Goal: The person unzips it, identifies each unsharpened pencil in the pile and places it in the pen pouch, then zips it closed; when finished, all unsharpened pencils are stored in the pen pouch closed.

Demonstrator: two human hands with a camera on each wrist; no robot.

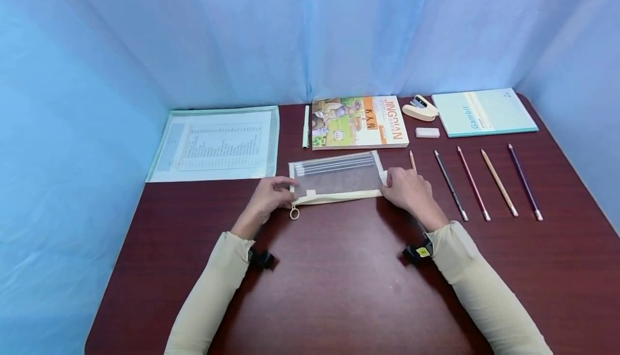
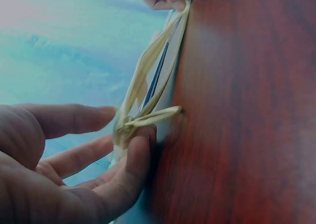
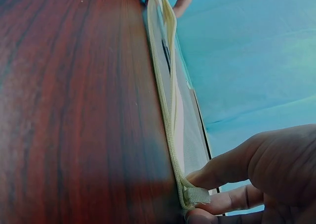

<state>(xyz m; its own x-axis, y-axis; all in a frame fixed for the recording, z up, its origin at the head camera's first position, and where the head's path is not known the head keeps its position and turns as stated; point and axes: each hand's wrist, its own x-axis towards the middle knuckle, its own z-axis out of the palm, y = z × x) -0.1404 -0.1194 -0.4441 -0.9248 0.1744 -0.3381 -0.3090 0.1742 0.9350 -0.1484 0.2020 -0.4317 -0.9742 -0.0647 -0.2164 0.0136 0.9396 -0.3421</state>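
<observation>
A translucent mesh pencil pouch [image 1: 339, 184] with cream edges lies in front of the book, its zipped side towards me. Several thin white-and-dark sticks [image 1: 346, 162] show through its mesh along the far side. My left hand [image 1: 268, 199] pinches the near left corner, beside the zip's ring pull [image 1: 294, 219]. At the opposite end my right hand [image 1: 409, 191] pinches the near right corner, by a small fabric tab [image 3: 198, 195]. Both wrist views show the zip edge [image 2: 140, 80] parted, with a gap between its two sides.
Several pencils [image 1: 494, 183] lie in a row at the right, one partly behind my right hand. Further back are a book [image 1: 358, 123], a pen [image 1: 306, 126], an eraser [image 1: 428, 133], a cream stapler-like item [image 1: 420, 109] and a notebook [image 1: 484, 113]. A document folder [image 1: 218, 145] lies left.
</observation>
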